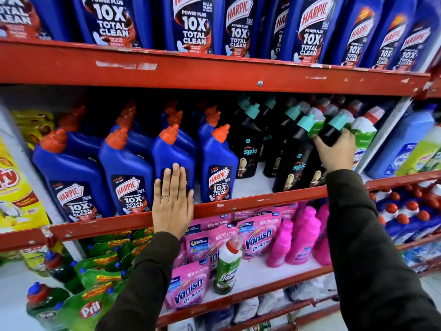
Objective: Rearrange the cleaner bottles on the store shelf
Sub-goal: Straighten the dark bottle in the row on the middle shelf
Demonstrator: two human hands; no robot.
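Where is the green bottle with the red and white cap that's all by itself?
The green bottle stands on the lower shelf, below the left hand, among the pink Vanish pouches.

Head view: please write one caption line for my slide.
Left hand flat against a blue Harpic bottle; right hand grips a black Spic bottle.

This is a shop, in its cleaning-goods aisle. Red painted metal shelves [214, 75], chipped along the front lips, run across the whole frame in tiers. Across the top stand large blue Harpic toilet-cleaner bottles [191, 22], many copies side by side. At centre left are smaller blue Harpic bottles with orange caps [128, 168], and right of them black Spic bottles with teal caps [248, 144]. Lower down sit pink Vanish pouches [188, 287] and, at lower left, green Pril refill packs [88, 309], all stocked in repeated rows.
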